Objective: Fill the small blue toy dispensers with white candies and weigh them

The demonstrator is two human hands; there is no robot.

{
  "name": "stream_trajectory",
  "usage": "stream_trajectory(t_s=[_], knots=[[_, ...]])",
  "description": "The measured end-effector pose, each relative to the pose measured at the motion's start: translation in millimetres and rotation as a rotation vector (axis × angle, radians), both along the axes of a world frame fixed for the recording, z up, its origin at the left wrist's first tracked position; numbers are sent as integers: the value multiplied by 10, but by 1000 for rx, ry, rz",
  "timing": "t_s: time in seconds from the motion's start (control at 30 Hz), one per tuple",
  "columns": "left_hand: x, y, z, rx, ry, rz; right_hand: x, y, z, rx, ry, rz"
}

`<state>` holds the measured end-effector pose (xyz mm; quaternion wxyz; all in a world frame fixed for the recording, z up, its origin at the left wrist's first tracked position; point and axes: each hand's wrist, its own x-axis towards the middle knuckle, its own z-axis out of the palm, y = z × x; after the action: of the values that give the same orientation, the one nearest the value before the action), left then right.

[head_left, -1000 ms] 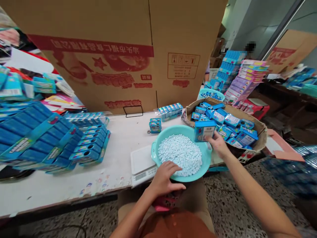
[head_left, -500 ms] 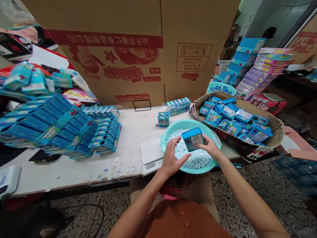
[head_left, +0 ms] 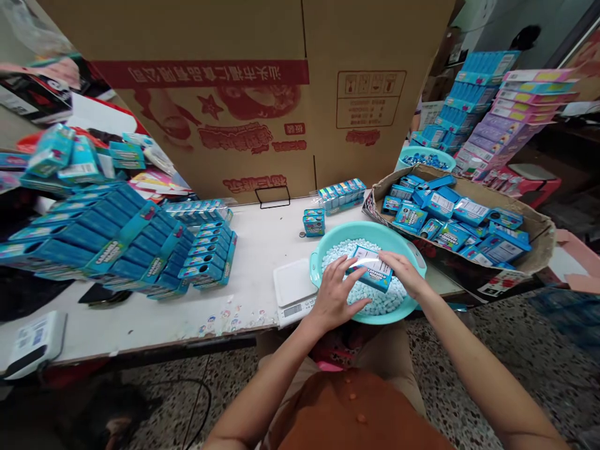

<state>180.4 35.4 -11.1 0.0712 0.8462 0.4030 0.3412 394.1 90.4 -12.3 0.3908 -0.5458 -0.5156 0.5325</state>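
A small blue candy box [head_left: 372, 270] is held over the turquoise basin [head_left: 319, 250], tilted, with printing on its faces. My right hand [head_left: 404, 273] grips its right end, fingers on the upper edge. My left hand [head_left: 336, 294] is at the box's left end with fingers and thumb apart. Its fingertips overlap the box, and whether they touch it I cannot tell. Small pale mints [head_left: 382, 300] fill the basin beneath both hands. A white digital scale [head_left: 294, 284] stands against the basin's left side.
A cut-down carton [head_left: 539, 250] of blue boxes stands to the right. Two small boxes [head_left: 314, 224] sit behind the scale, near a wrapped row of boxes [head_left: 341, 195]. Stacked blue box packs [head_left: 112, 244] cover the left table. A large cardboard carton [head_left: 262, 37] rises behind.
The box has turned and tipped lower over the mints, showing its printed front. My right hand has shifted to its upper right edge, and my left fingers have come nearer its left end.
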Motion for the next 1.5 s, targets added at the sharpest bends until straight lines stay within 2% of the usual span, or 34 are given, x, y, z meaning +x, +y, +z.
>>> stream_trajectory(t_s=[0.17, 0.3, 0.53, 0.7, 0.83, 0.9, 0.97, 1.1, 1.2, 1.37, 1.5], knots=[[-37, 16, -22, -6, 52, 37, -60, -21, -51, -29, 2, 45], [20, 36, -42, -19, 132, 40, -206, -96, -25, -73, 35, 132], [13, 153, -5, -150, 172, -53, -333, -60, 40, -115, 24, 201], [-36, 331, 78, -197, 100, -108, -340, 106, 206, 4, -12, 243], [-34, 470, 51, -222, -88, 19, -363, 299, 319, 47, 34, 246], [-29, 493, -1, -235, -200, 133, -347, 420, 245, 77, -2, 209], [-27, 484, -66, -259, -298, 215, -310, 537, 75, 161, -157, 170], [-32, 433, -173, -313, -411, 235, -221, 696, -369, 352, -565, 198], [-34, 416, -203, -331, -417, 244, -198, 745, -597, 412, -737, 213], [-38, 421, -211, -429, -374, 263, -271, 766, -719, 415, -834, 171], [-42, 469, -282, -499, -309, 272, -349, 755, -755, 466, -850, 216]])
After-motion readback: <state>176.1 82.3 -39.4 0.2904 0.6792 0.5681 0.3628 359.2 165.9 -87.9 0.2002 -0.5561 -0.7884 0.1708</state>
